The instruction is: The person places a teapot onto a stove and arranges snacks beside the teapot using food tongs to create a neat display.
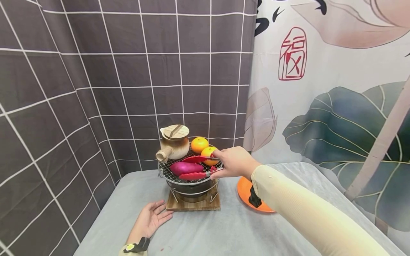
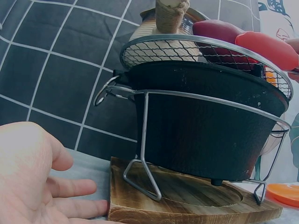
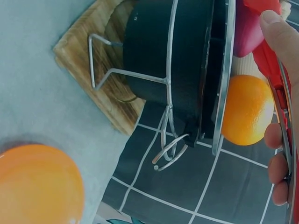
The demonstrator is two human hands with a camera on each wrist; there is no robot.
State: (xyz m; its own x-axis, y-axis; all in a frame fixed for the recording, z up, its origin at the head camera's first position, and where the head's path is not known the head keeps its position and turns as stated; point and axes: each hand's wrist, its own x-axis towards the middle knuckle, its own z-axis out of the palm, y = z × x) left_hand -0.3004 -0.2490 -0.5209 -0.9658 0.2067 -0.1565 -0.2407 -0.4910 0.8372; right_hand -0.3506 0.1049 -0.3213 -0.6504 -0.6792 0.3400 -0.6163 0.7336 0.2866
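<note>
My right hand (image 1: 235, 161) grips a pair of metal tongs with red tips (image 1: 193, 176). The tongs are spread, one tip on each side of a plump purple vegetable (image 1: 185, 168), which resembles a sweet potato and lies on a round wire grill rack (image 2: 159, 38). Beside the fingers, an orange fruit (image 3: 247, 110) sits on the rack, and a second orange (image 1: 199, 144) lies behind it. My left hand (image 1: 150, 218) is palm up on the table, fingers extended, with fingertips right at the left edge of a wooden board (image 1: 192, 206).
Under the rack, a black stove bowl (image 2: 201, 126) stands in a wire frame (image 2: 145, 135) on the board. A small clay teapot (image 1: 177, 147) with a wooden lid occupies the rack's back left. An orange plate (image 1: 245, 193) lies to the right, partly under my right forearm. Curtains hang behind the table.
</note>
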